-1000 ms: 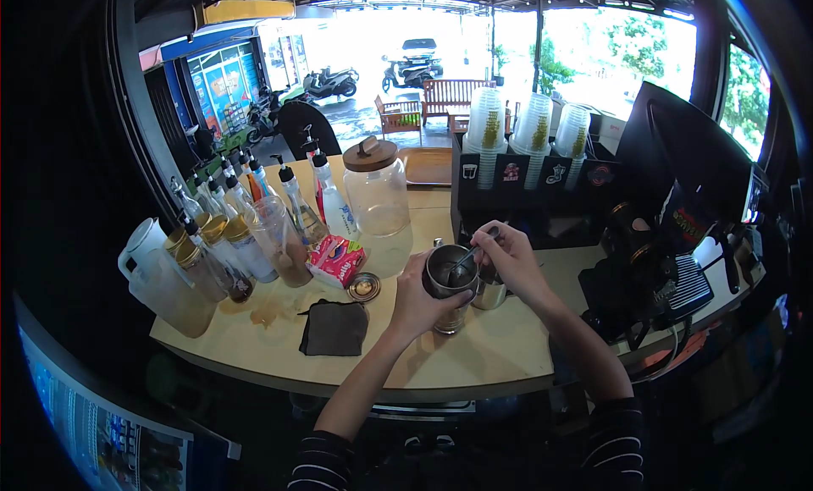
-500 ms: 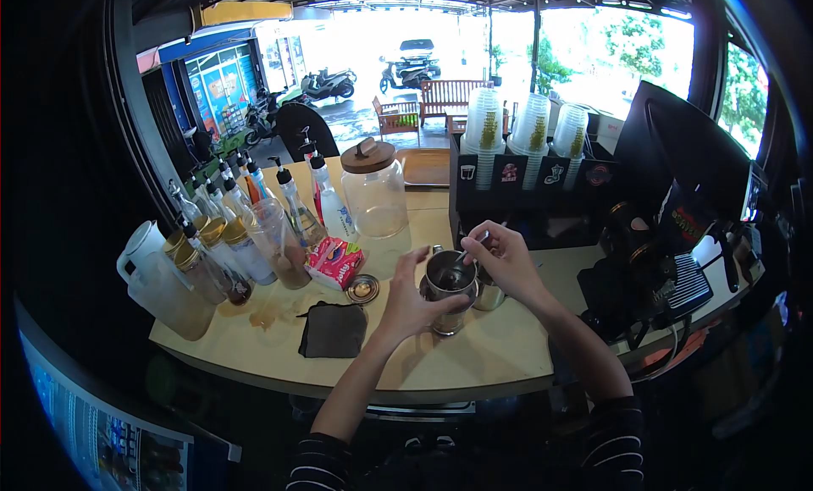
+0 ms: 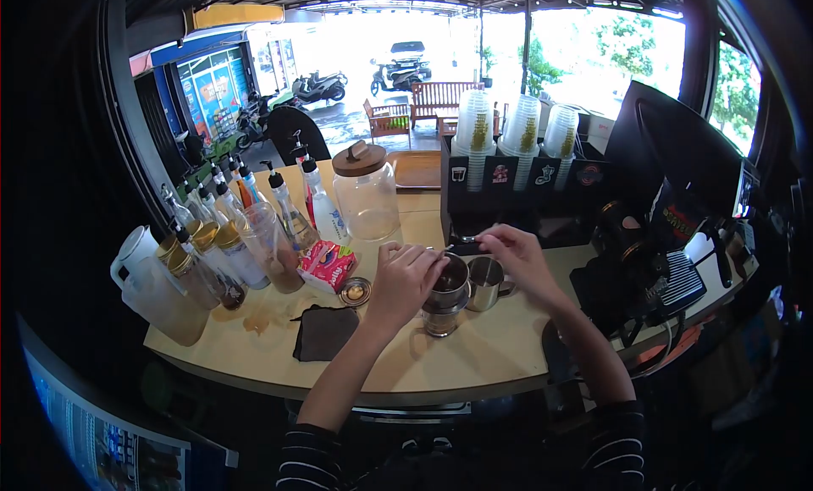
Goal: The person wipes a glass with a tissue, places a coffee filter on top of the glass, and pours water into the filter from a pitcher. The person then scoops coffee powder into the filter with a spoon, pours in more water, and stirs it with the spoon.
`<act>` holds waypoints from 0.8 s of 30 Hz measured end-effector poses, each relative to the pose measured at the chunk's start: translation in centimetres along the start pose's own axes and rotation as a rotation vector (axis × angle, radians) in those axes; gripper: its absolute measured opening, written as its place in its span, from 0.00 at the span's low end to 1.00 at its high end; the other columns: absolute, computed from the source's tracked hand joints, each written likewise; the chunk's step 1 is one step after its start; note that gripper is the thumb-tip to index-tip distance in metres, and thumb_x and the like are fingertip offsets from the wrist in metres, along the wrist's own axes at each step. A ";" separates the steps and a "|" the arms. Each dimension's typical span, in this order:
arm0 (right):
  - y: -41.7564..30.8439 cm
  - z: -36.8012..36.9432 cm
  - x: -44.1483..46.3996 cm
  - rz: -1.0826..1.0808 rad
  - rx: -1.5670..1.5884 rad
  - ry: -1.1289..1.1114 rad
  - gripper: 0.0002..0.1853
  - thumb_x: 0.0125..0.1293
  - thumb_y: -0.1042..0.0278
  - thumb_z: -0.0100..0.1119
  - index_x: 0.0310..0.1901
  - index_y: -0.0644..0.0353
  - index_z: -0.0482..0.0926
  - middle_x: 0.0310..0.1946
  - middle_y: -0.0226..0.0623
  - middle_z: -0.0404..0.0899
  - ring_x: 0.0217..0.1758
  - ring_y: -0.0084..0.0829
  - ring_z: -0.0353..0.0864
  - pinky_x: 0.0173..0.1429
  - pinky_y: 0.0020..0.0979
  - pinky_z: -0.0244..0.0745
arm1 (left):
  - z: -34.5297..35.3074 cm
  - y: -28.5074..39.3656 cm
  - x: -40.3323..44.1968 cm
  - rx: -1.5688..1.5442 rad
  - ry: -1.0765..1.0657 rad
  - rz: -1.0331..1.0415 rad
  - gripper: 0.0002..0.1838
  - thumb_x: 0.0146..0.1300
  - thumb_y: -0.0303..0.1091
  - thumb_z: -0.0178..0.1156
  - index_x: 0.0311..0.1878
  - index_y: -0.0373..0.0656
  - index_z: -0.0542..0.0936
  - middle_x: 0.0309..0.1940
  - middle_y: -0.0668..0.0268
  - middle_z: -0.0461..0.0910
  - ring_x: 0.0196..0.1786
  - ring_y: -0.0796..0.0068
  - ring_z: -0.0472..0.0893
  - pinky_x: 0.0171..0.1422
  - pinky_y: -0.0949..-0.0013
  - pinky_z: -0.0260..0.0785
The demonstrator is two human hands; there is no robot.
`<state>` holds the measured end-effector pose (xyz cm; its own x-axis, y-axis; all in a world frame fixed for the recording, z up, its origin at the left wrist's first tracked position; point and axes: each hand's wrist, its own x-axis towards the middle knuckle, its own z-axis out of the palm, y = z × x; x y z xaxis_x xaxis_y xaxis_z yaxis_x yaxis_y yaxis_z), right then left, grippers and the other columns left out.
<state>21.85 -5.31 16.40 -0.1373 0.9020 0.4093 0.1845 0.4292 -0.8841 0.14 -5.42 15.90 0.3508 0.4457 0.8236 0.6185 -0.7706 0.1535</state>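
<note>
Above the metal cup (image 3: 449, 300) at the middle of the counter (image 3: 500, 347), I see both hands raised close together. The right hand (image 3: 518, 258) has its thumb and fingers pinched, apparently on one end of a thin, spoon-like utensil (image 3: 450, 248). Its other end shows by the fingertips of the left hand (image 3: 404, 279), which are bunched at the cup's rim; I cannot tell whether they grip it or merely steady it. The cup is dark inside and sits upright on a smaller vessel (image 3: 439, 323), with a metal pitcher (image 3: 484, 300) just beside it on the right.

To handle this well, I'd hold the utensil lightly near its end and over the cup's mouth, so that any drip or crumb falls inside. I'd move it in small strokes, wrists low, and avoid leaning on the rim: the stacked pair looks top-heavy to me, and a nudge from the left palm could tip it or knock the pitcher.
</note>
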 end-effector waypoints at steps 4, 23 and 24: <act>8.0 -4.1 -1.9 -0.047 -0.368 0.158 0.11 0.66 0.67 0.56 0.45 0.64 0.80 0.32 0.35 0.81 0.36 0.23 0.78 0.44 0.26 0.73 | -0.6 -0.5 -0.3 -0.003 0.036 -0.020 0.07 0.61 0.35 0.60 0.32 0.41 0.79 0.27 0.66 0.81 0.32 0.69 0.79 0.50 0.63 0.61; 11.7 -4.5 -4.1 0.124 0.114 0.180 0.11 0.73 0.63 0.48 0.33 0.58 0.68 0.26 0.22 0.67 0.32 0.14 0.66 0.38 0.20 0.63 | -0.1 -2.2 -2.8 -0.264 0.240 -0.309 0.06 0.64 0.31 0.58 0.35 0.40 0.81 0.24 0.66 0.83 0.30 0.69 0.81 0.47 0.66 0.64; 10.7 -4.8 -3.8 0.100 0.146 0.180 0.11 0.73 0.62 0.47 0.32 0.57 0.68 0.26 0.22 0.67 0.32 0.14 0.65 0.37 0.20 0.62 | -0.1 -2.2 -2.9 -0.280 0.235 -0.326 0.07 0.64 0.32 0.58 0.36 0.40 0.81 0.24 0.66 0.83 0.30 0.69 0.81 0.47 0.66 0.65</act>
<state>29.04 -3.90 6.47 0.0522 0.9389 0.3402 0.0438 0.3382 -0.9401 -2.29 -5.01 13.25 -0.0177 0.5939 0.8043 0.4452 -0.7156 0.5382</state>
